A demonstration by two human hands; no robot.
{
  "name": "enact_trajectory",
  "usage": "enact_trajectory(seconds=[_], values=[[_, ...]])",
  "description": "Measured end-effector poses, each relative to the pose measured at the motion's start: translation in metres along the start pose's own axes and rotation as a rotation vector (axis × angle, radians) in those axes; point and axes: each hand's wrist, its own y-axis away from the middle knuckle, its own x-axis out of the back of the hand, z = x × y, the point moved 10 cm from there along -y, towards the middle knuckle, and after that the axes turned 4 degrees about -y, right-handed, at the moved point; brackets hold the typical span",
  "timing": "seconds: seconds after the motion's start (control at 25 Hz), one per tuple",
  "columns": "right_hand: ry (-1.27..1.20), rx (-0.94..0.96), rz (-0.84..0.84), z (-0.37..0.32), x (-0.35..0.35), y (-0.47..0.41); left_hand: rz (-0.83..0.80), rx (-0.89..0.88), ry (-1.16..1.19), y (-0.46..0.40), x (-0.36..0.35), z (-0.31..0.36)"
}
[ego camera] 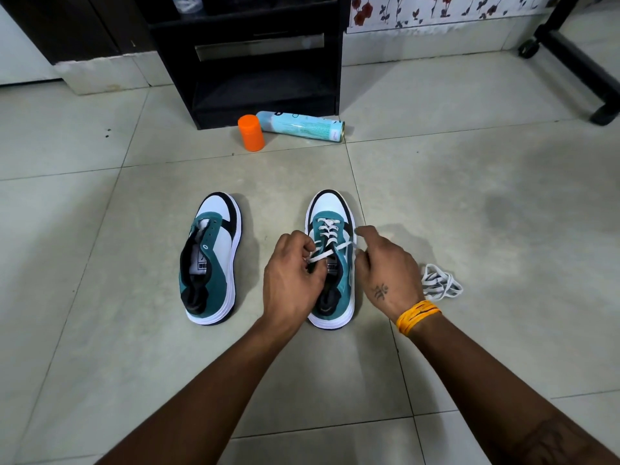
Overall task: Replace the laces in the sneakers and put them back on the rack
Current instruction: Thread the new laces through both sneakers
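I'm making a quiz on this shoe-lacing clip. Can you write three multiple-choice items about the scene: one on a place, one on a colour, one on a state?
1. Where does the loose bundle of laces lie?
A. inside the left sneaker
B. on the floor right of the right sneaker
C. on the rack

2. What colour is the cap standing beside the spray can?
A. orange
B. white
C. black

3. Which sneaker has no lace?
A. both
B. right sneaker
C. left sneaker

Answers: B, it rests on the tiles by the right hand; A, it is bright orange; C, its eyelets are bare, while the left hand pinches the right sneaker's lace.
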Motion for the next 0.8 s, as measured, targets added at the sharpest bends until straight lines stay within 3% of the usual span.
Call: enact_trajectory(seconds=[0.12, 0.32, 0.56, 0.8], values=[[0.002, 0.12, -0.033, -0.019, -0.007, 0.002, 0.009, 0.069, 0.021, 0.001, 0.0, -0.008], [0.152, -0.2, -0.024, 0.04, -0.008, 0.003, -0.003, 0.201, 0.087, 0.009, -0.006, -0.025], [-0.035, 0.108, -0.03, -0.015, -0.005, 0.002, 0.012, 0.198, 0.128, 0.009, -0.006, -0.024], [-0.012, -0.038, 0.026, 0.019, 0.001, 0.002, 0.015, 0.217, 0.174, 0.011, -0.005, -0.024]])
